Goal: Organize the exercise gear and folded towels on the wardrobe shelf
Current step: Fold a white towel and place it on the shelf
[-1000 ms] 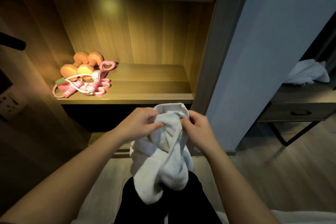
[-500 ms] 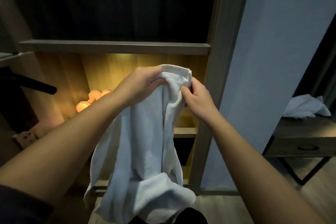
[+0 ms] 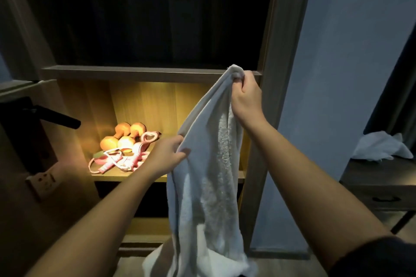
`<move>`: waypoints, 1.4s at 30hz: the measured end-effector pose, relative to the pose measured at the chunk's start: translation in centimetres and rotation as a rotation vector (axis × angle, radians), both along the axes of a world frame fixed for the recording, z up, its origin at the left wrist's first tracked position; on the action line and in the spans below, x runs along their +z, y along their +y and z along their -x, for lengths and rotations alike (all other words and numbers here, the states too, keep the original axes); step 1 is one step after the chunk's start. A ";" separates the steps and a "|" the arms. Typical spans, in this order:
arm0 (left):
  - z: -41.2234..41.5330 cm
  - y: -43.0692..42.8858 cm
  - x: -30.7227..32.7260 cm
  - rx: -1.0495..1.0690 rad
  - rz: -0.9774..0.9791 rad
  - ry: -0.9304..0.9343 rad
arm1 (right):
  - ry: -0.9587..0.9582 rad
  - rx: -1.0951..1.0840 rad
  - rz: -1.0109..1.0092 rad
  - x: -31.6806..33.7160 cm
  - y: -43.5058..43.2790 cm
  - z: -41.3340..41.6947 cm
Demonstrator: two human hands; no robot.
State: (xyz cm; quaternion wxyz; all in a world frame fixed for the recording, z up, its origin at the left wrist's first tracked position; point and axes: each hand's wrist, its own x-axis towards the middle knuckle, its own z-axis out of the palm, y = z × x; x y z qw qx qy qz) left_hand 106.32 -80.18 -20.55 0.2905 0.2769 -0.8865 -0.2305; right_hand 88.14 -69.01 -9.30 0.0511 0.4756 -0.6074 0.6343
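I see R hand (image 3: pixel 244 94) clamped on towel (image 3: pixel 211 175) top corner, L hand (image 3: pixel 167 157) pinching its edge lower; towel hangs unfolded before lit shelf (image 3: pixel 126 176) | risk: bottom prob. drags on floor (dim there); a loose shake could swipe dumbbells (image 3: pixel 122 136).

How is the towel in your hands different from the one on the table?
The held towel hangs long and stretched out; the table towel lies crumpled in a heap. The left hand and right hand grip the held towel; nothing touches the table towel. Both are white.
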 end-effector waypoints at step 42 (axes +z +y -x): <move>4.8 -1.2 12.2 -0.119 0.187 0.015 | 0.339 0.247 -0.658 -2.1 -1.5 1.7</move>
